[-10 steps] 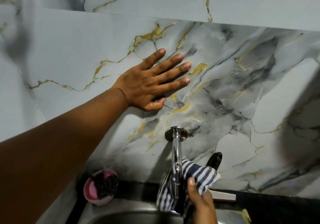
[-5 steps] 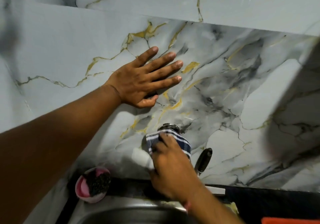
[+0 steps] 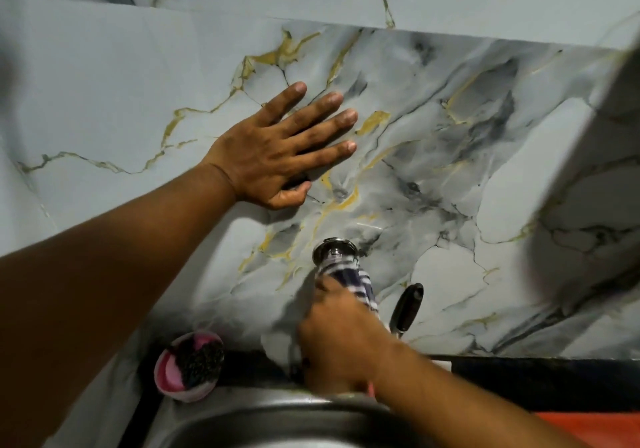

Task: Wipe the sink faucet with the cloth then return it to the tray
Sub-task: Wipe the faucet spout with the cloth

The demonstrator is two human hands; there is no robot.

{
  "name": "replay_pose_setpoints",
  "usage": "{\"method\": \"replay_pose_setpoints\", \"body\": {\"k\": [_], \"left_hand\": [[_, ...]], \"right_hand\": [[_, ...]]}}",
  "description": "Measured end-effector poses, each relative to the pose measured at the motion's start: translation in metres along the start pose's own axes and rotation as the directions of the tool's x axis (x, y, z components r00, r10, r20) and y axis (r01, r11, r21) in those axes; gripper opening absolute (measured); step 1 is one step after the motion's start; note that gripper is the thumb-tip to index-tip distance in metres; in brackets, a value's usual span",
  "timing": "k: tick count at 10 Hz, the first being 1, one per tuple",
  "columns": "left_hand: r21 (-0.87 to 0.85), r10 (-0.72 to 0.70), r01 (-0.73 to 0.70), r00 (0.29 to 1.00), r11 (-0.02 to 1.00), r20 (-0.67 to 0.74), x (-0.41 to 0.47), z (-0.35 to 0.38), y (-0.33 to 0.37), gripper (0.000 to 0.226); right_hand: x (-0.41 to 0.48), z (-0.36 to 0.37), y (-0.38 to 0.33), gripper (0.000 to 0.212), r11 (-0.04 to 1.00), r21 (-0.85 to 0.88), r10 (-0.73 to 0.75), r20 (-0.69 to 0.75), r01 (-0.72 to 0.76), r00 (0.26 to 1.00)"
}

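The striped cloth, bearing no readable writing, is wrapped round the faucet just below its chrome wall flange, its long axis running down from the marble wall toward the steel sink. The right hand is closed tight on it, blurred, and sits slightly lower than half a second ago, baring more of the flange. The left hand stays flat and spread on the wall, holding nothing, well above the pink scrubber bowl on the worktop.

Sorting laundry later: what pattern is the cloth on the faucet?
Dark blue and white stripes on the cloth, head view.
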State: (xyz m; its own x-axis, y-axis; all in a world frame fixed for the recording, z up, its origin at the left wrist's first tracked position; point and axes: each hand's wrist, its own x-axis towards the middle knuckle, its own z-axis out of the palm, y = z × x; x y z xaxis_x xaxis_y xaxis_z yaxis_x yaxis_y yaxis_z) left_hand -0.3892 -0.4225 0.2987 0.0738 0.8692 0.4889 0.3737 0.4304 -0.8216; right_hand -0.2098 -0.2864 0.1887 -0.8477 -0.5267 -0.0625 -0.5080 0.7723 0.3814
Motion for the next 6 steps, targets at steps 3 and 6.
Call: {"method": "replay_pose_setpoints", "body": {"k": [3,6], "left_hand": [[-0.01,-0.006,0.006,1.0,1.0,-0.01,0.0,-0.001,0.0,0.073],[0.014,0.003,-0.003,1.0,1.0,0.002,0.002,-0.004,0.001,0.071]], "right_hand": [[-0.026,0.06,-0.034,0.072,0.223,0.971,0.696,-0.095,-0.088,0.712],[0.008,0.071,0.027,0.057,-0.984,0.178,0.109,0.453,0.031,0.885]]}}
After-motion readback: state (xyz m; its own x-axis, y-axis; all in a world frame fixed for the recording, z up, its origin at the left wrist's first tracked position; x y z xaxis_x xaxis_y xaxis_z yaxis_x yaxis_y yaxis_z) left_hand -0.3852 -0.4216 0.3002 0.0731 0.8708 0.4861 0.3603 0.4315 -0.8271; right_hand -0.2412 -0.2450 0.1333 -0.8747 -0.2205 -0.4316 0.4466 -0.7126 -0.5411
